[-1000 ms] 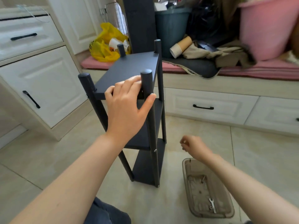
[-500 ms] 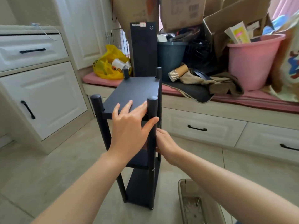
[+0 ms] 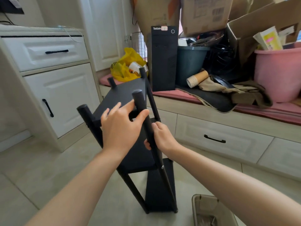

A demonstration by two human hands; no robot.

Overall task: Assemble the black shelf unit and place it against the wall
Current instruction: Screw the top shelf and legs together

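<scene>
Black shelf unit (image 3: 128, 93): three boards on four round posts. It sits on the tiled floor (image 3: 48, 168) in the middle of the scene, near the person. It is tilted, with the top leaning left. The two near feet look to be on the tiles; the far feet are hidden.

Left hand (image 3: 120, 128) rests on the near edge of the top board. Its fingers are spread and mostly straight, and the thumb lies against the right side of the near-right post (image 3: 140, 100). It is a flat press, not a clench.

Right hand (image 3: 162, 137) grasps the same post lower down, between the top and middle boards, with the fingers wrapped round it.

Clear plastic tray (image 3: 195, 203) is on the floor near right, just beside the unit's base; its contents are blurred.

White cabinet (image 3: 61, 98) is on the left. Far side has a low bench with a pink cushion (image 3: 276, 110) carrying a black computer tower (image 3: 163, 62), yellow bag (image 3: 123, 67), dark bin (image 3: 189, 62), stack of paper cups (image 3: 197, 79) and pink bucket (image 3: 276, 74). The unit stands apart from the bench.
</scene>
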